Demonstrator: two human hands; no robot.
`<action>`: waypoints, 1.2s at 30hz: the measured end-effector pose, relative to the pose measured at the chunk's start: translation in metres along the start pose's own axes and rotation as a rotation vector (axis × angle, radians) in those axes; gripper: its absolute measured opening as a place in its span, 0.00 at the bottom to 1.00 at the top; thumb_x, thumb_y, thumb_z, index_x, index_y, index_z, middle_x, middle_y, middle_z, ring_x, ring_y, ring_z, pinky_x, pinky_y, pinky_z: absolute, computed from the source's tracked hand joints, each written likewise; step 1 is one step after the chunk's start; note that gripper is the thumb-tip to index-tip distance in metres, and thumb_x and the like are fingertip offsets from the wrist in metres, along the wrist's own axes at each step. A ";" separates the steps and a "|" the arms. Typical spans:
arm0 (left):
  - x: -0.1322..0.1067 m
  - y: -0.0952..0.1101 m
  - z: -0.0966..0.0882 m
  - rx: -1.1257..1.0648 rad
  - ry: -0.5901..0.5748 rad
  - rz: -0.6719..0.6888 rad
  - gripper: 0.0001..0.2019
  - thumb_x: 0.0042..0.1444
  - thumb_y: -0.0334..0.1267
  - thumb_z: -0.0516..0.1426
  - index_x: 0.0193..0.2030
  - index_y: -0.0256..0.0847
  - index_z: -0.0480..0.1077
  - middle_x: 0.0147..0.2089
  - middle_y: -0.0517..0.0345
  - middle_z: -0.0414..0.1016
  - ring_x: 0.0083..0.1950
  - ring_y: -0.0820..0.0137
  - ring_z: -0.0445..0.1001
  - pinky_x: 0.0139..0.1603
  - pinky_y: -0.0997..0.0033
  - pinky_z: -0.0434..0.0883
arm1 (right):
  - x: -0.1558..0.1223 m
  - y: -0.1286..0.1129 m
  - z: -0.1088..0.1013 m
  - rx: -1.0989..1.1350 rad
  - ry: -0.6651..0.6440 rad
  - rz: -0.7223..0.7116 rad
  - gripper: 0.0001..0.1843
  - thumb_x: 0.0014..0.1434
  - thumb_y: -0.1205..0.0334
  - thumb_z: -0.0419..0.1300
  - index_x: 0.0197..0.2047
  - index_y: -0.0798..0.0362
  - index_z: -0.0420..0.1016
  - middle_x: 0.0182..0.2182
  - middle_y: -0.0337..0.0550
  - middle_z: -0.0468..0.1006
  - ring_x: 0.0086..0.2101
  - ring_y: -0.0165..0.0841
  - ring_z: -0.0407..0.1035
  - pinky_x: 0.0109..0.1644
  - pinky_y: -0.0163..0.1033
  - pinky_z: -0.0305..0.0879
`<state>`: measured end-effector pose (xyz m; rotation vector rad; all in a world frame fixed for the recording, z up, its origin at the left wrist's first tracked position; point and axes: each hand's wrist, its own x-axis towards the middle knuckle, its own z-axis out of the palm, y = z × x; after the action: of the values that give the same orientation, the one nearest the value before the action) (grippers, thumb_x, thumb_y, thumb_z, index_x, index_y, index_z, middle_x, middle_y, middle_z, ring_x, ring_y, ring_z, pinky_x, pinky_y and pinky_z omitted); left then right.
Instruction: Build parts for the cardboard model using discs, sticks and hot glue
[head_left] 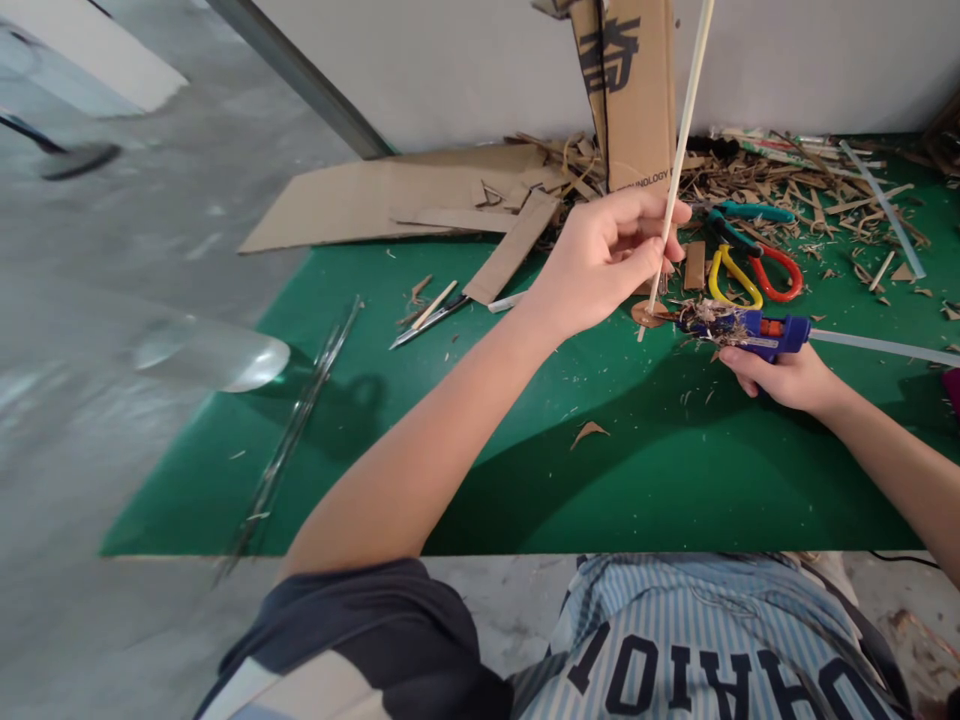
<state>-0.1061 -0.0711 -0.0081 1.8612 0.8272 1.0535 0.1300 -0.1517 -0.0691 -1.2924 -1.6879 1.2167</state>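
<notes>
My left hand [607, 255] pinches a long thin wooden stick [681, 150] and holds it nearly upright. The stick's lower end rests by a small round cardboard disc [646, 314] on the green mat [525, 450]. My right hand [784, 378] grips a blue hot glue gun [757, 333] lying low over the mat. Its nozzle points left toward the disc and the stick's base. A clear glue stick [885, 347] juts out of the back of the gun to the right. Cardboard shreds cling around the nozzle.
Scissors with yellow and red handles [750, 272] and teal-handled pliers [739, 215] lie behind the gun. Cardboard sheets [390, 195], a standing cardboard piece [634, 90] and many scraps line the back. A craft knife [427, 322], a metal rod [300, 420] and a cardboard chip [589, 432] lie on the mat.
</notes>
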 end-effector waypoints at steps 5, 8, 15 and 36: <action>-0.001 0.004 0.000 -0.010 -0.003 -0.031 0.09 0.63 0.35 0.59 0.50 0.43 0.74 0.39 0.55 0.79 0.47 0.64 0.82 0.52 0.57 0.82 | 0.000 0.000 0.000 -0.022 -0.020 0.004 0.31 0.57 0.29 0.62 0.25 0.50 0.67 0.13 0.35 0.66 0.16 0.28 0.62 0.22 0.37 0.59; -0.001 0.004 0.001 -0.019 -0.004 -0.045 0.09 0.63 0.35 0.60 0.49 0.44 0.74 0.39 0.55 0.78 0.48 0.64 0.81 0.53 0.57 0.82 | 0.000 -0.001 0.001 0.009 0.000 0.004 0.30 0.56 0.30 0.64 0.25 0.50 0.67 0.14 0.34 0.66 0.16 0.27 0.61 0.22 0.37 0.60; -0.001 0.004 0.000 0.012 0.004 -0.029 0.09 0.63 0.34 0.60 0.49 0.43 0.75 0.39 0.55 0.79 0.49 0.63 0.82 0.54 0.57 0.81 | 0.001 -0.006 0.000 0.151 -0.034 0.008 0.28 0.56 0.33 0.67 0.27 0.52 0.71 0.18 0.36 0.71 0.15 0.25 0.62 0.19 0.36 0.60; 0.000 -0.006 -0.002 0.088 -0.071 0.107 0.12 0.66 0.40 0.57 0.53 0.42 0.74 0.41 0.54 0.80 0.45 0.66 0.82 0.51 0.61 0.82 | 0.001 -0.008 0.003 0.075 0.043 0.103 0.31 0.50 0.31 0.68 0.26 0.53 0.69 0.19 0.37 0.71 0.14 0.24 0.62 0.16 0.33 0.60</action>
<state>-0.1087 -0.0681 -0.0131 2.0246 0.7503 1.0243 0.1239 -0.1518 -0.0624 -1.3638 -1.5476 1.2905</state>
